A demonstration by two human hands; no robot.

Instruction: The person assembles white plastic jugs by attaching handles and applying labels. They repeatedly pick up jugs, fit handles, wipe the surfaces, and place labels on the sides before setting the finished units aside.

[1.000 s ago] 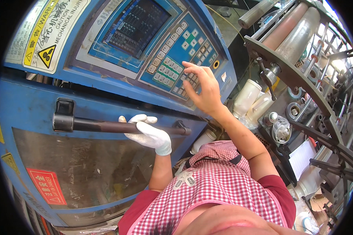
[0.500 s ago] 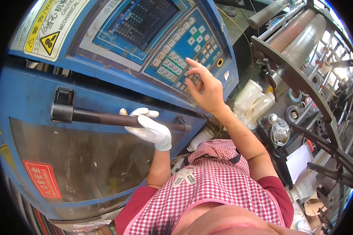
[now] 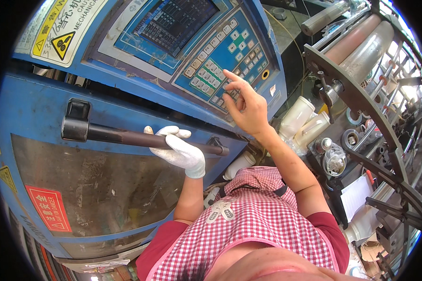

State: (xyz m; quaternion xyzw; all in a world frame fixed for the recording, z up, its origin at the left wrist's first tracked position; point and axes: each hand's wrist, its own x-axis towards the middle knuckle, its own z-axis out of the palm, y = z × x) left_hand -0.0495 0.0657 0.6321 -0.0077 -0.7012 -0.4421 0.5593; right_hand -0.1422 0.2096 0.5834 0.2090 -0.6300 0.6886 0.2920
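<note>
Head view: my white-gloved left hand (image 3: 184, 152) loosely rings the long dark tubular handle (image 3: 115, 136) on the blue metal door (image 3: 37, 112); bare right hand (image 3: 249, 108), half-open, empty, hovers over the white-keyed blue keypad (image 3: 206, 77). Grip made; key contact unconfirmed.

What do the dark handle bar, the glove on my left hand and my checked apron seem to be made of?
Handle bar: probably metal or plastic, dark with a soft sheen along its length; its core is hidden.
Glove: seemingly knit fabric, white, matte and smudged, hugging closely.
Apron: likely woven cloth, red-and-white and matte, bunching into soft folds.
</note>
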